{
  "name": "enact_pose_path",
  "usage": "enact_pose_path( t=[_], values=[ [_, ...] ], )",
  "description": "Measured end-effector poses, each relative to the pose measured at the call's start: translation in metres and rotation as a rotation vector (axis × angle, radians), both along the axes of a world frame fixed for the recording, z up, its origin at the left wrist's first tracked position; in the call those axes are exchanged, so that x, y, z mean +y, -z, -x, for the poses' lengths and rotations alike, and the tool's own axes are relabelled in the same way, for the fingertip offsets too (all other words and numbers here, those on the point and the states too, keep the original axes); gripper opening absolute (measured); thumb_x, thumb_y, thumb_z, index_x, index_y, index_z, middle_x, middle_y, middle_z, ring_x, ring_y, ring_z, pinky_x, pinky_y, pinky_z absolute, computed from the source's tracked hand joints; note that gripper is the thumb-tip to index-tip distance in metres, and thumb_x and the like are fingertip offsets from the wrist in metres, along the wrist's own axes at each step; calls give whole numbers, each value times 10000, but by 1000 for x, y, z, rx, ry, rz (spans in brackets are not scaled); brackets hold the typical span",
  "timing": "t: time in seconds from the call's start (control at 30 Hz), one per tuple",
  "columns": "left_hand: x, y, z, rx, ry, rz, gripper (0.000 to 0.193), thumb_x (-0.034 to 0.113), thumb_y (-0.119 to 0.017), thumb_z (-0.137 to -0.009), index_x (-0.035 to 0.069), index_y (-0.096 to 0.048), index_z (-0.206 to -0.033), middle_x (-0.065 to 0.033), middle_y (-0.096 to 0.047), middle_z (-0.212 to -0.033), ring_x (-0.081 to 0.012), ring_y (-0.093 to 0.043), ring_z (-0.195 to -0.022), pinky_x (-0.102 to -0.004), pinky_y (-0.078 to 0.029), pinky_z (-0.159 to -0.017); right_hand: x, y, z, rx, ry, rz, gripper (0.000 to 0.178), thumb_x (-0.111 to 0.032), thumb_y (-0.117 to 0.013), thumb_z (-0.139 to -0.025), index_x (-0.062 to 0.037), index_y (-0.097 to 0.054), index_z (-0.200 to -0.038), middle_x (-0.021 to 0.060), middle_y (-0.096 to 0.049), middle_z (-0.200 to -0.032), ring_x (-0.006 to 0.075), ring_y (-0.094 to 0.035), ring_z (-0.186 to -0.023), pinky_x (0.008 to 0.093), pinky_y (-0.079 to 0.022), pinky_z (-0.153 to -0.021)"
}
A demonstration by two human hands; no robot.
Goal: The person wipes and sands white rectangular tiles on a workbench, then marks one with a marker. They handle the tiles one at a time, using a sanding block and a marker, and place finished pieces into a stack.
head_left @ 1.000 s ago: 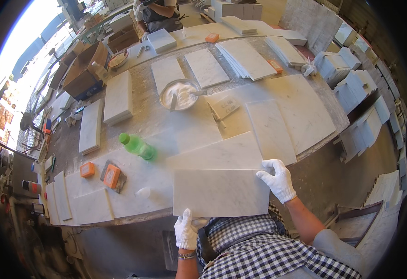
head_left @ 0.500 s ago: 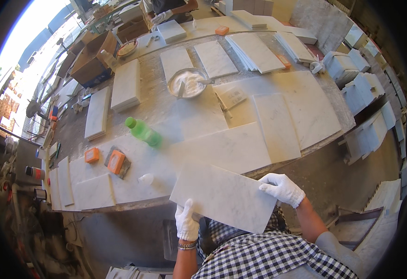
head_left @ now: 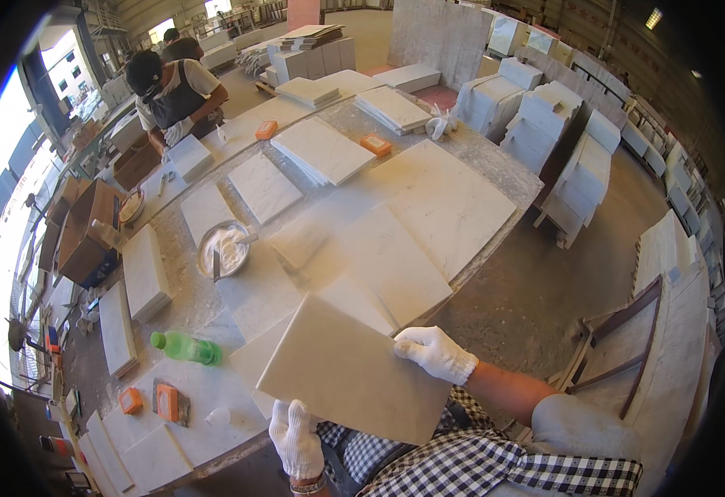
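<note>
Stone slab [head_left: 354, 373], pale and faintly veined, is up off the table, tilted in front of the person's checked apron [head_left: 462, 464]. It looks to me like a step of turning the piece or looking it over. The gloved right hand [head_left: 437, 352] pinches the far right edge, thumb on the face; its other fingers are mostly hidden. The gloved left hand [head_left: 296, 439] sits curled at the lower left edge, though how much weight it bears I can't tell. Any move from here, I'd judge, calls for both grips kept firm and the corners held clear of the stone beneath.

Just beyond, flat slabs [head_left: 399, 261] overlap on the dusty table [head_left: 182, 290], and their raised edges could catch a piece set down carelessly. To the left, a green bottle [head_left: 186, 348] lies on its side, with two orange blocks [head_left: 166, 402] and a small whitish object [head_left: 219, 417] nearer the edge; these crowd that side. Farther in stands a metal bowl [head_left: 203, 258] of white paste [head_left: 228, 251], near stacked slabs [head_left: 143, 269]. Across the table, a co-worker [head_left: 176, 95] bends over, well apart from the held piece.
</note>
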State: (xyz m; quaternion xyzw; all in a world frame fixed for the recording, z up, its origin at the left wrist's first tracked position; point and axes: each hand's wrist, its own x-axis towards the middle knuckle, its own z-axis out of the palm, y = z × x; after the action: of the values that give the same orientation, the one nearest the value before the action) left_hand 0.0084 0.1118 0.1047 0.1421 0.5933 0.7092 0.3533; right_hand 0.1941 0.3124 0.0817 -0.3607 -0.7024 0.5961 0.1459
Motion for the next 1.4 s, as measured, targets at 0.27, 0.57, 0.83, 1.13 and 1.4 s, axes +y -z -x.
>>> enact_pose_path(
  t=[0.27, 0.57, 0.83, 1.13, 1.4],
  values=[
    [9, 24, 9, 456, -92, 128, 384, 173, -560, -1027, -64, -539, -1329, -186, -689, -1142, -203, -652, -1011, -328, -506, -929, 118, 43, -72, 15, 574, -26, 296, -255, -622, -965, -1, -658, -816, -29, -566, -713, 72, -477, -701, 298, -437, -636],
    [4, 79, 55, 1378, -118, 774, 512, 252, -673, -938, -3, -548, -1364, -283, -492, -1426, -445, -459, -1326, -540, -340, -1120, 280, 81, -107, -265, 656, -313, 429, -372, -617, -938, 13, -590, -750, 38, -499, -649, 120, -430, -664, 374, -415, -616],
    [14, 75, 45, 1215, -40, 1221, 532, 276, -608, -979, 13, -486, -1425, -261, -417, -1510, -441, -446, -1346, -510, -344, -1127, 305, 105, -88, -270, 593, -181, 389, -354, -642, -958, 13, -640, -830, -12, -551, -704, 109, -475, -710, 344, -446, -658],
    [9, 78, 49, 1372, -33, 922, 528, 282, -573, -1007, 7, -464, -1444, -261, -393, -1525, -449, -410, -1375, -514, -315, -1154, 282, 94, -67, -709, 485, -577, 432, -354, -449, -971, 7, -681, -915, 285, -677, -947, 430, -660, -892, 496, -505, -801],
    [10, 76, 46, 1378, -55, 890, 522, 286, -580, -1005, -16, -485, -1420, -286, -396, -1510, -452, -407, -1374, -506, -336, -1146, 275, 70, -61, -827, 295, -790, 336, -231, -458, -943, -16, -707, -874, 258, -691, -959, 402, -680, -887, 502, -518, -775]
  ],
)
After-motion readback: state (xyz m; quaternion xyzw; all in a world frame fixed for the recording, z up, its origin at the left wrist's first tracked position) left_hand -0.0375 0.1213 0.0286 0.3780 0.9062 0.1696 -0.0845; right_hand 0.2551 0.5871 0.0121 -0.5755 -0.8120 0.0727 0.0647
